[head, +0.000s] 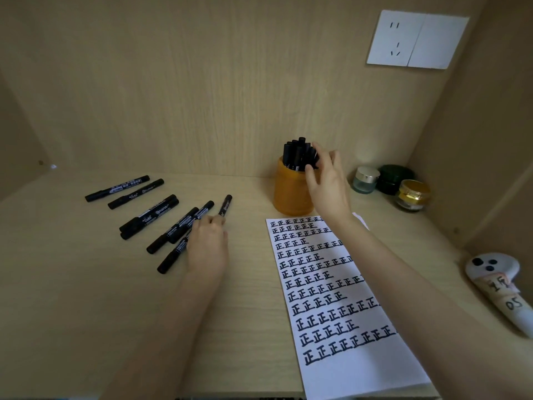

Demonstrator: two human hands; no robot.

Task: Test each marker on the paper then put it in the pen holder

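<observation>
Several black markers point(150, 216) lie loose on the wooden desk's left half. My left hand point(207, 246) rests palm-down over their right end, its curled fingertips closed on the near end of the rightmost marker point(225, 204), which still lies on the desk. An orange pen holder point(291, 192) stands by the back wall, packed with several black markers point(297, 153). My right hand point(328, 186) is at the holder's right rim with its fingers spread, touching the marker tops. A white paper point(346, 368) covered with rows of black test marks lies under my right forearm.
Three small jars point(392, 180) stand in the back right corner. A white controller point(496, 272) with taped labels lies at the right edge. A wall socket point(415, 39) is on the back panel. Side panels close in the desk on both sides.
</observation>
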